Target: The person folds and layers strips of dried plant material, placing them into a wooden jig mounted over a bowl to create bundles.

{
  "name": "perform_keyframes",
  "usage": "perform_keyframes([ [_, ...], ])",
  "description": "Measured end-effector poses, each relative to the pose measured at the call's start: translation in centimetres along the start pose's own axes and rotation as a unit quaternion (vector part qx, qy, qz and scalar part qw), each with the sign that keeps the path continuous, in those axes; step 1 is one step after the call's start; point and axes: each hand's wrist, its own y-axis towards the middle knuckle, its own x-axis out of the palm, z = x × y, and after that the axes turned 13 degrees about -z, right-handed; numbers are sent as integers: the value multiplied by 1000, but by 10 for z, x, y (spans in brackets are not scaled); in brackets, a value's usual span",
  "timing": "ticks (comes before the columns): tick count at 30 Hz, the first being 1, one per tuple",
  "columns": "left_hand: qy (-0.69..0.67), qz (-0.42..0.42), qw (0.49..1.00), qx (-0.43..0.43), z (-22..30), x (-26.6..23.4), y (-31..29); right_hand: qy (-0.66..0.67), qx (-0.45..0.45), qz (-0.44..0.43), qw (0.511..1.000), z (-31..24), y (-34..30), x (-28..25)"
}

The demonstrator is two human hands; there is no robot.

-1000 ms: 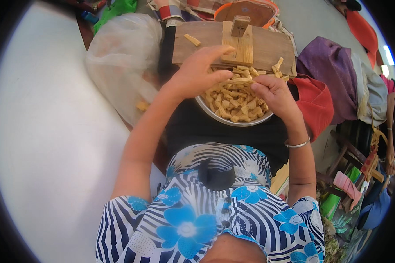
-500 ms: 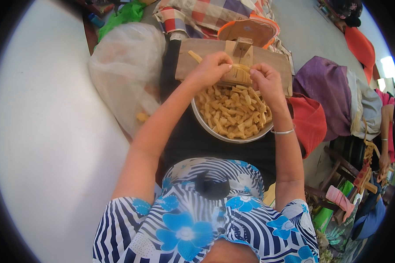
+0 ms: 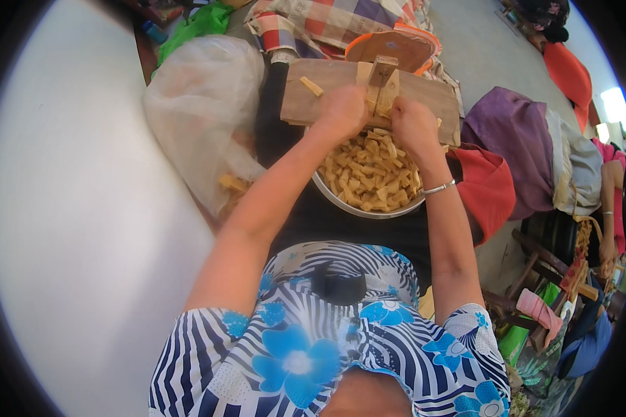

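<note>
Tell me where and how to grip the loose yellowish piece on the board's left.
Probably best to pinch the loose piece across its middle, from above and its left: it is slim and lies slantwise on the wooden board, with the left hand close on its right.

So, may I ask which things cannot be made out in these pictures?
All in the head view:
- What, if anything, the left hand and right hand hold: curled fingers hide it; the left is also blurred.
- Far rim of the bowl: hidden behind the wooden board.
- Contents of the translucent bag: cloudy film veils them.
- Co-worker: cut off by the fisheye edge.
</note>
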Motion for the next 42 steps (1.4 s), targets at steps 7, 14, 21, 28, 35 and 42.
perform_keyframes([
  [7, 102, 126, 967, 195, -16, 2, -30, 375, 25, -71, 924, 34, -34, -1],
  [14, -343, -140, 925, 90, 18, 11, -52, 641, 76, -205, 736, 20, -48, -7],
  [21, -366, -114, 923, 35, 11, 13, -46, 627, 68, -189, 753, 22, -50, -9],
  [28, -341, -13, 939, 42, 9, 9, -32, 586, 56, -104, 802, 9, -29, -7],
  [35, -336, 24, 941, 41, 6, 0, -11, 500, 72, -36, 862, -1, -9, -7],
  [42, -299, 22, 953, 51, -5, 3, -6, 441, 25, -12, 897, 9, -1, 12],
])
